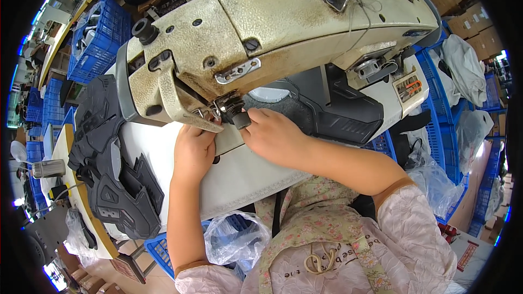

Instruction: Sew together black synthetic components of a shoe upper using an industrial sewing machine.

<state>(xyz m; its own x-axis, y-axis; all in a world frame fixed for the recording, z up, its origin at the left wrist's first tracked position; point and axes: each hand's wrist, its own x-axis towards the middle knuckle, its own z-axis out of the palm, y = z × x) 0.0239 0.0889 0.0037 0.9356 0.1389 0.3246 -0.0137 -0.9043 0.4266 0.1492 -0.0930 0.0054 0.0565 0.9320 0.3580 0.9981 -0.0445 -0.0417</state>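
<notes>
A worn cream sewing machine [294, 16] spans the view, its needle and presser area [226, 110] low on the left end. My left hand [194, 149] is closed just left of the needle, its fingertips hidden behind the machine head. Right of the needle, my right hand [272, 135] curls closed at the near edge of a black shoe upper [348, 117], beside a dark round machine part [241, 120]. The upper lies under the machine arm and shows a white patch. Its part between my hands is hidden.
More black shoe uppers [122, 201] are stacked left of the white machine table [239, 177]. A blue crate [98, 38] stands at far left, with other crates [441, 130] at right. Clear plastic bags [237, 239] hang below the table edge. A small tray [411, 90] holds orange-handled tools.
</notes>
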